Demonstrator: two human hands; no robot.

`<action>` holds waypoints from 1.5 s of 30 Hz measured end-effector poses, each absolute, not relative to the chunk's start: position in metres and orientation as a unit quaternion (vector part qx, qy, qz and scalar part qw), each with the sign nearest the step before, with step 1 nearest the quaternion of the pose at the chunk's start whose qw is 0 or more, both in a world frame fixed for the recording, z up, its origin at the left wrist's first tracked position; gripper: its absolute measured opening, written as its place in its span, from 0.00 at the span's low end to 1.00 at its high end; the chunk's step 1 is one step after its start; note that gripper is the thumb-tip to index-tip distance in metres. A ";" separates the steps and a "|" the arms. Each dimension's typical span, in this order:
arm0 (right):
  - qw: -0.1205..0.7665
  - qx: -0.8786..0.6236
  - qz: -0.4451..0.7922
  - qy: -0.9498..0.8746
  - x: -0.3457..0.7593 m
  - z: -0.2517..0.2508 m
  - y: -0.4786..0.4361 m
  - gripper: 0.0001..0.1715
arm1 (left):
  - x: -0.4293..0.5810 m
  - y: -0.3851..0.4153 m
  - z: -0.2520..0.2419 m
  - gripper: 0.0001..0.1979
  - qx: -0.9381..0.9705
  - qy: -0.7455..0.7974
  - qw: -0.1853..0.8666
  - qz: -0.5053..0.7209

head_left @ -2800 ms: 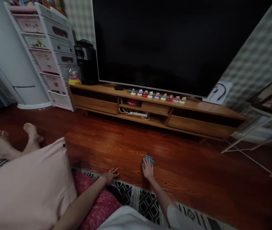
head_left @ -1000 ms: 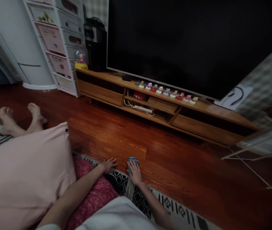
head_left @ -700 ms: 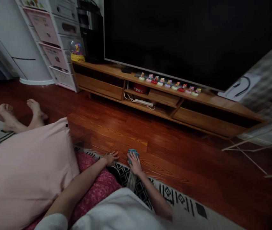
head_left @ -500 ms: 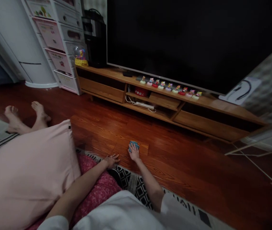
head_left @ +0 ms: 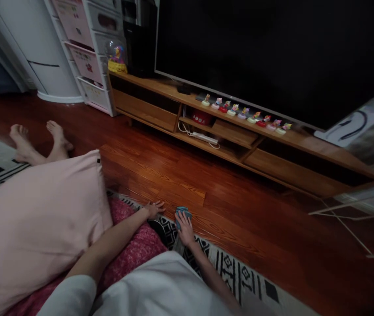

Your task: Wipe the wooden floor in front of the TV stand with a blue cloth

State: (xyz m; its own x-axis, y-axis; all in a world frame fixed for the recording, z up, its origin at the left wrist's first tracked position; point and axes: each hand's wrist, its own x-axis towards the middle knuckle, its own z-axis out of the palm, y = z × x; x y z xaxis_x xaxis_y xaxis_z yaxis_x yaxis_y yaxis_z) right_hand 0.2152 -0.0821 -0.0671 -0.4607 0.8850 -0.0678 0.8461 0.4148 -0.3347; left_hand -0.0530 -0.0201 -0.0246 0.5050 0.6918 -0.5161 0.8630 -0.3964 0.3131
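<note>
My right hand lies over a folded blue cloth and holds it against the wooden floor, close to the rug's edge. Its fingers extend across the cloth, which partly shows beyond them. To the left, my left hand rests palm down on the floor at the border of the patterned rug. Its fingers are spread, and nothing shows in them.
A pink pillow lies at my left, with another person's bare feet beyond it. Ahead stands a low wooden TV cabinet bearing a large television and a row of small figurines. A thin-legged rack stands at right.
My right hand has drawn the blue cloth back across the floor toward me and the rug. My left hand stays in place. The camera has tilted slightly downward.
</note>
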 end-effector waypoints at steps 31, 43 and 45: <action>0.029 -0.560 0.153 -0.814 0.165 -0.034 0.015 0.31 | -0.051 -0.024 -0.015 0.31 0.813 0.487 0.284 -0.147; 0.039 -0.501 0.144 -0.853 0.213 -0.060 -0.070 0.35 | -0.051 -0.024 -0.013 0.32 0.815 0.484 0.287 -0.142; 0.037 -0.506 0.148 -0.849 0.225 -0.065 -0.099 0.36 | -0.052 -0.023 -0.016 0.32 0.814 0.484 0.290 -0.135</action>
